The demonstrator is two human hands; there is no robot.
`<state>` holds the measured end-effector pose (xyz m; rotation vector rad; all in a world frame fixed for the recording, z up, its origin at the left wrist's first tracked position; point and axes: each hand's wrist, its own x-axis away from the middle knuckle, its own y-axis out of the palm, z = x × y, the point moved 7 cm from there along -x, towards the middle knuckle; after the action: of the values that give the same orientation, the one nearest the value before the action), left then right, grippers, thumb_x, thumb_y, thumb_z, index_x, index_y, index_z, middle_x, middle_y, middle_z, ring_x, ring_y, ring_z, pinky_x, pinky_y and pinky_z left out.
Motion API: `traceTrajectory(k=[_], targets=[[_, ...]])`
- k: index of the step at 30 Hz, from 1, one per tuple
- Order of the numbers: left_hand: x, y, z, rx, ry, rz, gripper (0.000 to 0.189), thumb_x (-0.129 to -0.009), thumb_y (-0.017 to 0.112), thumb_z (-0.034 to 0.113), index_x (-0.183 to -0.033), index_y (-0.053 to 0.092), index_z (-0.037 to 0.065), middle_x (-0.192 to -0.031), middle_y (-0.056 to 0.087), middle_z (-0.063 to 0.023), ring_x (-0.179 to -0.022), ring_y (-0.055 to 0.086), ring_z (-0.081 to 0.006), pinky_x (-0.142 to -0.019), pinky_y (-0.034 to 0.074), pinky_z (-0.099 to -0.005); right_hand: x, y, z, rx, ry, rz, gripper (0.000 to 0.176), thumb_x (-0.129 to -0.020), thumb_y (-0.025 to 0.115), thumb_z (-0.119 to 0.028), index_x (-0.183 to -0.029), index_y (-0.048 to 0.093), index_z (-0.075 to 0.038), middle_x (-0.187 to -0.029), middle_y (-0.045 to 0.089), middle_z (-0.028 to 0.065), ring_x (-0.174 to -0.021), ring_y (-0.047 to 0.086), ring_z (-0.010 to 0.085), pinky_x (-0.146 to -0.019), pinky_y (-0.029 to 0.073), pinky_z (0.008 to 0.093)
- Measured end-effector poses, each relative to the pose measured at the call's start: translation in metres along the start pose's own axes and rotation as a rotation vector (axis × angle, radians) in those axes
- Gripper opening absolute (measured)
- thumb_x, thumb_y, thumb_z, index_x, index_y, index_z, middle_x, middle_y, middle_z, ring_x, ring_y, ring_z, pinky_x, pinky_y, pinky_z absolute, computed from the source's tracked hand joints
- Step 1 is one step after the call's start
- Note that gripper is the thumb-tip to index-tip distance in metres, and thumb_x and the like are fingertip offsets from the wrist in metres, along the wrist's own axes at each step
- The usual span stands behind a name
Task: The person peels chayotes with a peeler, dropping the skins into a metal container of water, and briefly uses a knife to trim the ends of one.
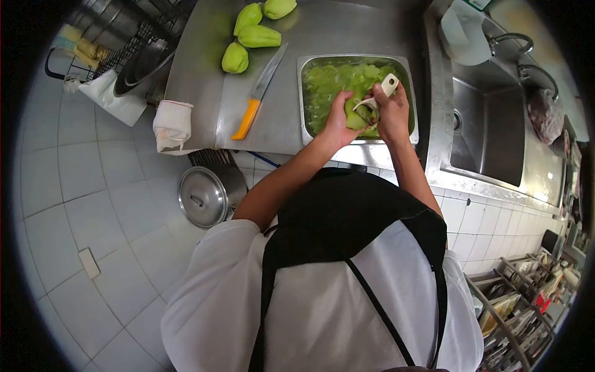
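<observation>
My left hand [340,121] is closed around a pale green chayote [354,116], held over a steel pan [300,77]. In my right hand [394,115] is a peeler with a cream handle [388,84], its head against the chayote. Green peelings [331,75] lie in the pan beneath both hands. A knife with an orange handle [249,118] rests on the steel counter left of the pan, its blade pointing away from me. Several whole chayotes [259,36] sit at the back of the counter, beyond the knife.
To the right is a steel sink [486,118] with two taps [513,40] and a white container [463,34]. A folded cloth [173,124] hangs at the counter's left corner. A lidded pot [203,196] stands below the counter, and a rack [505,304] is at lower right.
</observation>
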<state>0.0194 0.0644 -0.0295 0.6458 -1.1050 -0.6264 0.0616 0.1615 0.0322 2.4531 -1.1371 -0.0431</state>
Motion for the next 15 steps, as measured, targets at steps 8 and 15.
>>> traceTrajectory(k=[8,15], targets=[[-0.005,-0.002,-0.001,0.017,0.012,-0.012,0.043,-0.089,0.051,0.043,-0.118,0.057,0.012,-0.114,0.063,-0.0111,-0.105,0.06,-0.027,-0.094,0.044,-0.0485,-0.012,-0.012,0.011,0.036,0.019,0.092,0.021,-0.092,0.06,-0.003,-0.111,0.052,0.0,-0.088,0.061,0.0062,-0.075,0.061,0.0151,-0.067,0.052,0.0287],[-0.007,-0.003,-0.013,0.04,0.0,-0.118,0.046,-0.089,0.049,0.041,-0.121,0.055,0.008,-0.116,0.061,-0.0115,-0.104,0.059,-0.0268,-0.089,0.048,-0.0484,-0.027,-0.023,0.005,0.066,-0.024,0.205,0.017,-0.091,0.062,-0.002,-0.106,0.055,0.001,-0.089,0.062,0.0063,-0.075,0.061,0.0155,-0.068,0.051,0.0292]])
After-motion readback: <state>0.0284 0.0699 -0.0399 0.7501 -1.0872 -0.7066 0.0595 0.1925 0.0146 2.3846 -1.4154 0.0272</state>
